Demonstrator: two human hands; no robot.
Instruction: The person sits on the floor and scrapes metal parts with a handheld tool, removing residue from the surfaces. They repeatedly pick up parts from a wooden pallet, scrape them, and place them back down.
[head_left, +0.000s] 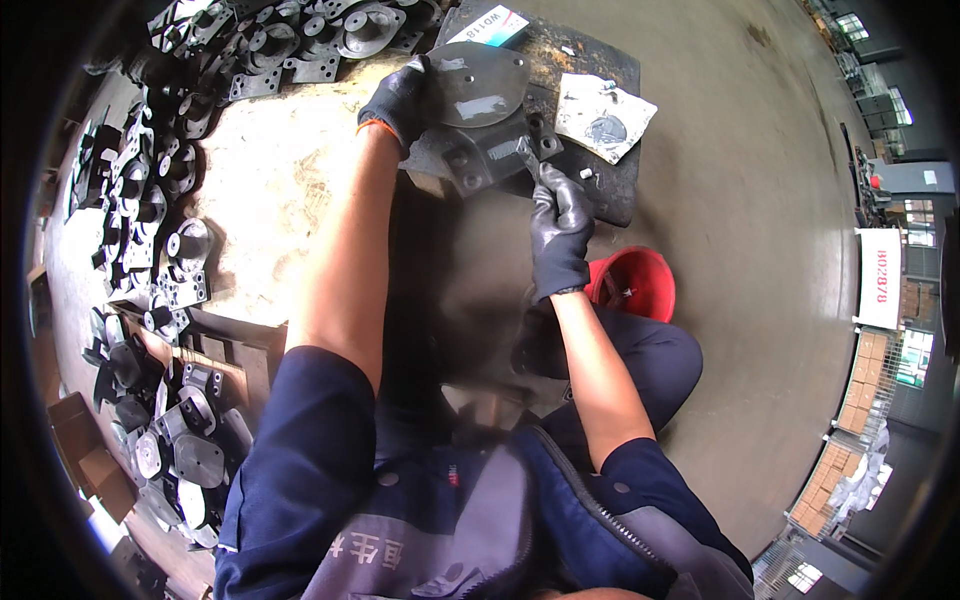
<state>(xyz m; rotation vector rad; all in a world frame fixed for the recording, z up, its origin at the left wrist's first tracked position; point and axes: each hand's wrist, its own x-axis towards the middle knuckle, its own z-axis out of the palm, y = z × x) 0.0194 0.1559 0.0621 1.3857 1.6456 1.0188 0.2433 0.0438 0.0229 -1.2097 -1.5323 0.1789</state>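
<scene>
A grey metal bracket (478, 98) is tilted up in front of me, with a rounded flat plate above and a bent, holed flange below. My left hand (402, 100), in a dark glove, is closed on the plate's left edge. Close to the flange's right end, my right hand (563, 225), also gloved, is closed around a thin, flat, blade-like tool (526, 154). The tool's tip appears to meet the flange; its handle is hidden in my fingers. Whitish smears mark the plate.
Several similar brackets (368, 28) crowd the far and left sides of the wooden worktop (270, 170). A dark board (622, 75) carries a small box (488, 27) and a stained white sheet (605, 118). Right of my knee stands a red bucket (655, 285).
</scene>
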